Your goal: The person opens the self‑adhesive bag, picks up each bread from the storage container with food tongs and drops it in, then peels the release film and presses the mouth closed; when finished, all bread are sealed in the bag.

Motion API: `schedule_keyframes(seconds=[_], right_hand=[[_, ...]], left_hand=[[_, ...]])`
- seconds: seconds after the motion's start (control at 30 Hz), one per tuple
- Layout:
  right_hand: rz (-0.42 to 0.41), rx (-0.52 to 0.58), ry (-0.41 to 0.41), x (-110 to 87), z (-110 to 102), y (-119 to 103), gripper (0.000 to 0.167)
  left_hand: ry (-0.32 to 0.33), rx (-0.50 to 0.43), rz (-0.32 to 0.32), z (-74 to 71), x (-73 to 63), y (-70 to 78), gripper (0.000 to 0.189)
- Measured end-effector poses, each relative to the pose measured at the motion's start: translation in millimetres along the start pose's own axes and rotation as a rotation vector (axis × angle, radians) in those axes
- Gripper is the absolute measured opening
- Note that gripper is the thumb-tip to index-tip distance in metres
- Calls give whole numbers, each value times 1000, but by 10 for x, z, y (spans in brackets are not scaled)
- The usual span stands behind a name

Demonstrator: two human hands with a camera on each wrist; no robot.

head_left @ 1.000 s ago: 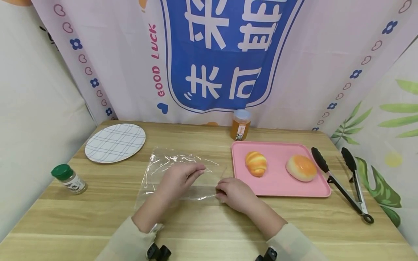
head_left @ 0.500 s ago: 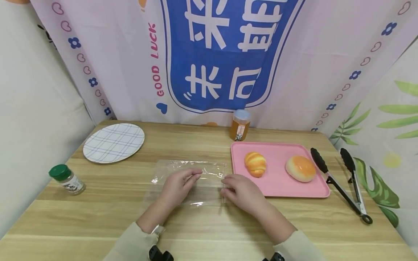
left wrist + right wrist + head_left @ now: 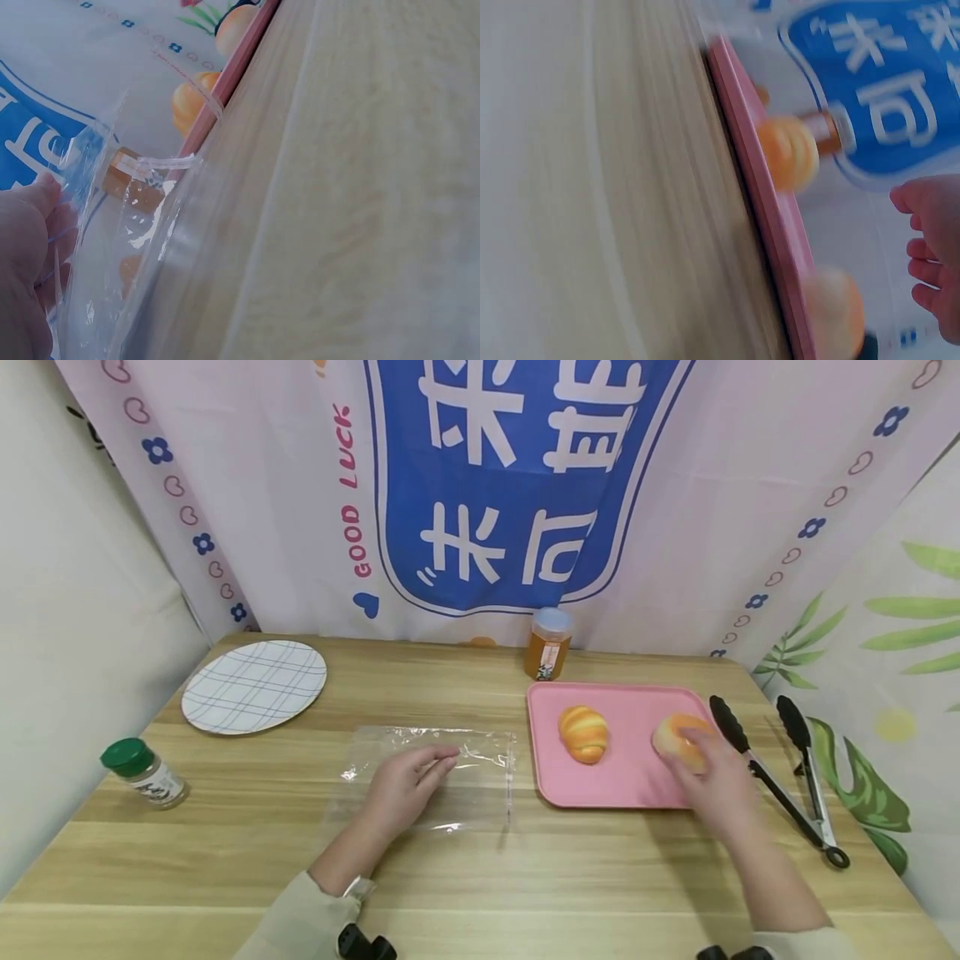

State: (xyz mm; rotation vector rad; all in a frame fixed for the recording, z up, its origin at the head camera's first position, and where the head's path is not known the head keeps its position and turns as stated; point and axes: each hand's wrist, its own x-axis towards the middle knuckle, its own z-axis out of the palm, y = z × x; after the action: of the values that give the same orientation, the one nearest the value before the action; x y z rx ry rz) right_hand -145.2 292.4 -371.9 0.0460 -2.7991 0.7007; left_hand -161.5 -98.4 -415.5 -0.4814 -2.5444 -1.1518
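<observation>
A clear plastic bag lies on the wooden table with its open end to the right. My left hand pinches its upper film between thumb and fingers; in the left wrist view the film stands raised beside that hand. Over the right part of a pink tray, my right hand reaches with parted fingers and partly covers a round bun. The right wrist view has this hand above the blurred bun, with a gap between. A croissant sits on the tray's left part.
Black-tipped tongs lie right of the tray. Behind it stands a honey-coloured jar. A checked plate is at the back left, with a green-capped shaker in front. Curtains hang along the table's back and sides.
My right hand has let go of the bag's right edge and moved right, over the round bun. The bag lies flatter and smoother than a second ago. My left hand has stayed on it.
</observation>
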Motion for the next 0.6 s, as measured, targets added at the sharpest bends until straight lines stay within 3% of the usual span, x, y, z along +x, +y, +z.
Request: schedule_keyframes(seconds=[0.1, 0.3, 0.43, 0.6], right_hand=[[110, -45, 29, 14, -168, 375, 57], [350, -119, -1, 6, -381, 1038, 80], [482, -133, -83, 20, -416, 1283, 99], [663, -51, -192, 92, -345, 1418, 123]], left_hand=[[-6, -10, -2, -8, -2, 5, 15], [-5, -17, 2, -5, -5, 7, 14], [-6, -16, 3, -4, -7, 11, 14], [-10, -18, 3, -3, -5, 25, 14]])
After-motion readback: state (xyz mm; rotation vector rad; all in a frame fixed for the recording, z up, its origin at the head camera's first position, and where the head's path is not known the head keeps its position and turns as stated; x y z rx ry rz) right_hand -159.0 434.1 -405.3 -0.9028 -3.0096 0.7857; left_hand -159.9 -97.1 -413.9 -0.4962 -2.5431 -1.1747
